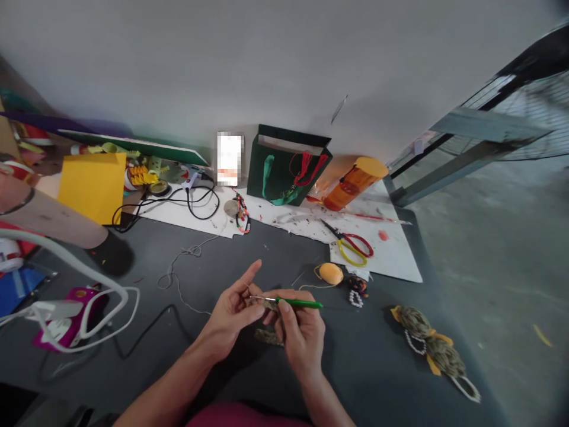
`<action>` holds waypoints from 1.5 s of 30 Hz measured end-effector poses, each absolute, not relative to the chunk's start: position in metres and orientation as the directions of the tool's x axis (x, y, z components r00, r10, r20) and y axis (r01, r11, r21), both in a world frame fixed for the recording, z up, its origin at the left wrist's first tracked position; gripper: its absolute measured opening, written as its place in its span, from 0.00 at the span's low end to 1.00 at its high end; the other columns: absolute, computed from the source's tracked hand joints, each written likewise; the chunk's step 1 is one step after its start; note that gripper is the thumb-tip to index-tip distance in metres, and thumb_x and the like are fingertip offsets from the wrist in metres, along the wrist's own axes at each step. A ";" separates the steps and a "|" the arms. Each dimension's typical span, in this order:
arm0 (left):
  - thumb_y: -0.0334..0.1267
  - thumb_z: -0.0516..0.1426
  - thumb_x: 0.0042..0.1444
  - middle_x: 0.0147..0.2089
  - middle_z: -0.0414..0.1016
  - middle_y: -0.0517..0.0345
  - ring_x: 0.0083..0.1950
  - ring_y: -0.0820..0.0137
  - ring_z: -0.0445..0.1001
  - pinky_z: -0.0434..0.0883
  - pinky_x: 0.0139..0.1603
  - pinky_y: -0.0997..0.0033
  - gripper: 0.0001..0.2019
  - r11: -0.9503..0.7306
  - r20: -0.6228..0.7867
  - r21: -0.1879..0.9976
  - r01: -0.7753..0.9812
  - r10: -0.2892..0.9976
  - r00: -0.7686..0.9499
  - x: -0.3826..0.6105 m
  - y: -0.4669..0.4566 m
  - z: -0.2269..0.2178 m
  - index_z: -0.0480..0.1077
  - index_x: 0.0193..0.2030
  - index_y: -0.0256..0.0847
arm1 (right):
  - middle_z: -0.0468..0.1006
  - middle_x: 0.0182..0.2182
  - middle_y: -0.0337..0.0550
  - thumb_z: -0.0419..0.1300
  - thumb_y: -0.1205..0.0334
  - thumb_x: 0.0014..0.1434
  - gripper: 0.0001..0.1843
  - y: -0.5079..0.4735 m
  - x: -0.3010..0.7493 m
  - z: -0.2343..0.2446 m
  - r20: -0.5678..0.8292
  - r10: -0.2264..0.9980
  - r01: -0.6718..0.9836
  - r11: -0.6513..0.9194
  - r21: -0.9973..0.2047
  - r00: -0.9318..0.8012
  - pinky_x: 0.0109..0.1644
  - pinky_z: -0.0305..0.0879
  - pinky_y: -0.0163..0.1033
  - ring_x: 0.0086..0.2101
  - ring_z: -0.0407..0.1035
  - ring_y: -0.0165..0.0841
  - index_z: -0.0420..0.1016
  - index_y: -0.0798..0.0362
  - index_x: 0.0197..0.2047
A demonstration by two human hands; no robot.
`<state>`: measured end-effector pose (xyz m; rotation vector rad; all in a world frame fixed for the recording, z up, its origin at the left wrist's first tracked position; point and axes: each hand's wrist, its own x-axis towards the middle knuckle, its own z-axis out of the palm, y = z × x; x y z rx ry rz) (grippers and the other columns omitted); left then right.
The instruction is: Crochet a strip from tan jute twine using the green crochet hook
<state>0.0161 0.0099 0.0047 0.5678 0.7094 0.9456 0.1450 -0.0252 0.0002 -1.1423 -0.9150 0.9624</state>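
Observation:
My left hand (231, 311) pinches a small tan crocheted piece (262, 303) between thumb and fingers, with its index finger raised. My right hand (302, 338) grips a green-handled crochet hook (296, 302), whose metal tip reaches into that piece. Beneath the hands lies a second strip of tan crochet (268, 337). A thin strand runs from an orange-yellow yarn ball (331, 273) toward my right hand. To the right rests a finished crocheted figure (427, 339) with yellow felt parts and white beads.
A white board (377, 255) holds red-and-yellow scissors (349, 246), a green paper bag (284, 169) and an orange bottle (355, 184). A glue gun (191, 181) trails black cable. A person's bare limb (44, 213) intrudes at left, near a magenta appliance (66, 320).

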 end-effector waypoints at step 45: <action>0.33 0.75 0.40 0.28 0.75 0.67 0.30 0.81 0.71 0.67 0.37 0.80 0.31 0.580 -0.453 0.547 -0.604 0.811 0.369 0.018 0.014 0.008 0.79 0.54 0.50 | 0.86 0.42 0.44 0.62 0.77 0.61 0.17 -0.023 0.148 -0.005 0.551 0.810 0.268 0.495 -0.826 0.201 0.43 0.79 0.39 0.40 0.81 0.35 0.81 0.46 0.46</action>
